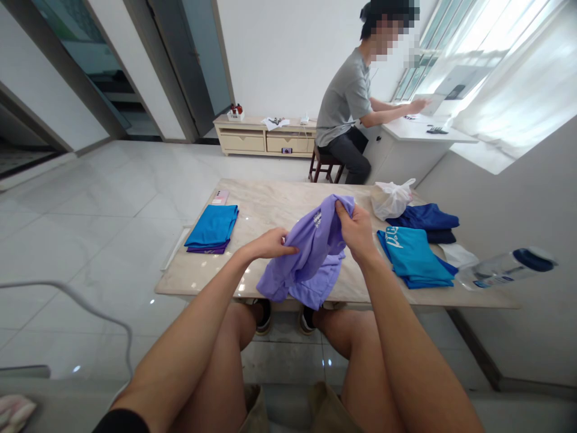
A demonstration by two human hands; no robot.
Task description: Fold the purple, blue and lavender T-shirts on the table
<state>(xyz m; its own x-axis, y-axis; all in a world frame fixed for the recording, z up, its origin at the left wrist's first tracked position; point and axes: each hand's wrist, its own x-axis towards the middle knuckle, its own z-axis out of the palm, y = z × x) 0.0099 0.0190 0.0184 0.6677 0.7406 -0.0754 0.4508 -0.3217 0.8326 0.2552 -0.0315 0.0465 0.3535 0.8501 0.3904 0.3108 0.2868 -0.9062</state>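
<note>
Both my hands grip a lavender shirt [311, 252] that hangs bunched above the near edge of a low marble table [270, 204]. My left hand [270, 243] pinches its left side. My right hand [356, 228] is closed on the upper edge, held a little higher. The shirt's lower part droops over the table edge toward my knees.
A folded blue-and-purple stack [213, 228] lies at the table's left, with a phone [220, 195] behind it. On the right are turquoise shirts [415, 255], dark blue clothes [428, 219], a white plastic bag [391, 198] and a lying bottle [505, 269]. A person [351, 114] sits at a far desk.
</note>
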